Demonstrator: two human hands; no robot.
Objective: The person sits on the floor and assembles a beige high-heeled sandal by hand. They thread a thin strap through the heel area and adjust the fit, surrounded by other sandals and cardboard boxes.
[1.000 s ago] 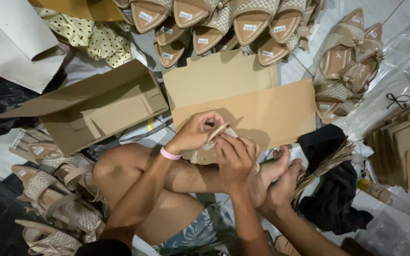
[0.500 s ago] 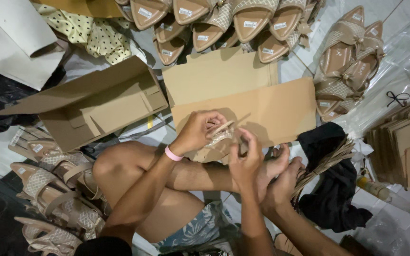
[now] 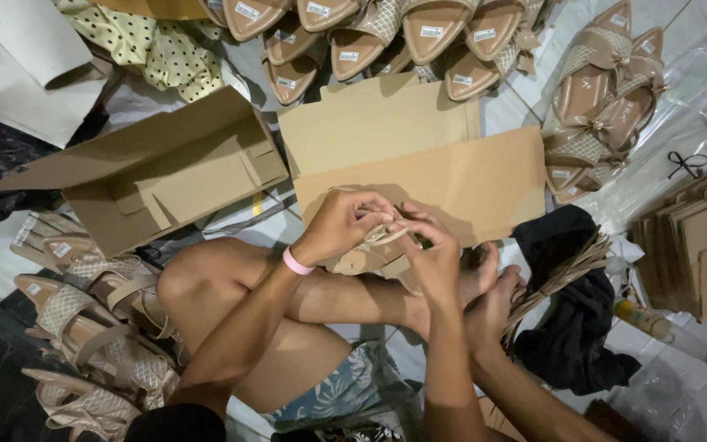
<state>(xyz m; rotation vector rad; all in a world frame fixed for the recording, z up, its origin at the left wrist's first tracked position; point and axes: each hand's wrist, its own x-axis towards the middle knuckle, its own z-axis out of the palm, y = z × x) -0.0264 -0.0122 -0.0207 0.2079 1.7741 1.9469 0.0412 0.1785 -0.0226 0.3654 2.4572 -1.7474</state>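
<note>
Item: tan sandal [image 3: 370, 250], held over the person's crossed legs [image 3: 231, 303], just in front of the flat cardboard sheets [image 3: 419, 164]. Most of it was hidden behind the hands; only a woven strap and part of a pale sole showed.

Left hand [image 3: 344, 223]: wrist wearing a pink band [image 3: 296, 262]; fingers curled down over the sandal's strap, grip pressed together on it from the left and above. The sandal sat under and slightly right of this grip.

Right hand [image 3: 434, 254]: fingers bent, fingertips pinching the strap end where it met the left hand's fingers; the two grips touched or nearly touched. The sandal lay between both grips, its sole below them.

Surroundings, floor level:
- Open cardboard box [image 3: 157, 176], lying on its side, left of the hands.
- Row of tan sandals [image 3: 370, 33] along the top edge, soles up, each with a small label.
- Further pile of bow-trimmed sandals [image 3: 607, 90], upper right.
- Sandals in a heap [image 3: 92, 327], lower left, beside the knee.
- Spotted cloth [image 3: 149, 45], upper left.
- Black cloth [image 3: 574, 327], right of the feet, with a bundle of thin tan strips [image 3: 558, 274] lying on it.
- Stack of flattened brown cartons [image 3: 697, 237], far right.
- Clear bottle with green cap [image 3: 673, 336], lying lower right.
</note>
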